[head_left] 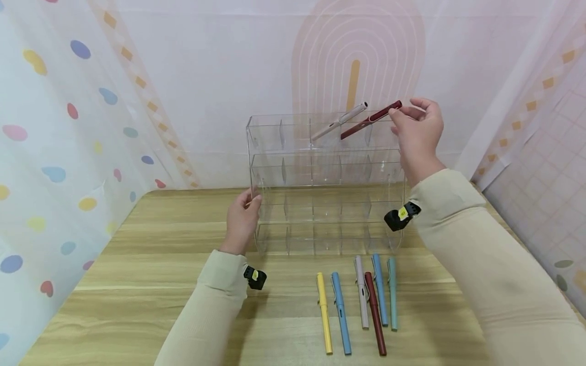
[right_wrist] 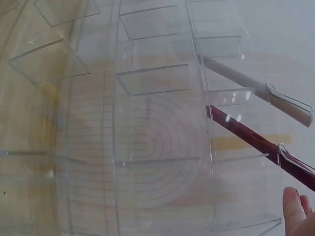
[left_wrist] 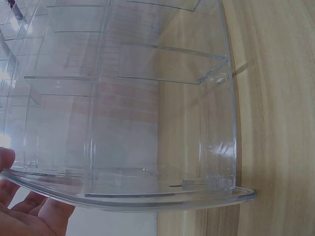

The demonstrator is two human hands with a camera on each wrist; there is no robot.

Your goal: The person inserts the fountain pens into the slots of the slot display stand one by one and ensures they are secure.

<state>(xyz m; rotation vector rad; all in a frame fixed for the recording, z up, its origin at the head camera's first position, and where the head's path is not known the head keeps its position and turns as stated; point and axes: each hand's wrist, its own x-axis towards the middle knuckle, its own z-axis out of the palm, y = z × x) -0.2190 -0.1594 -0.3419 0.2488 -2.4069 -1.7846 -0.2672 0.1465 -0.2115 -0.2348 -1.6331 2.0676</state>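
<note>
A clear acrylic pen rack with several divided tiers stands upright on the table. My left hand pinches its left side panel, with the thumb on one face and fingers on the other. In the top tier a dark red pen leans to the right, its lower end inside a compartment. My right hand is beside the pen's upper end, thumb close to or touching it, fingers loosely bent and spread. A silver-grey pen leans at a similar slant in the compartment to its left.
On the wooden table, in front of the rack, lie a yellow pen, a blue pen, a grey pen, another dark red pen, a second blue pen and a teal pen. A patterned curtain hangs behind.
</note>
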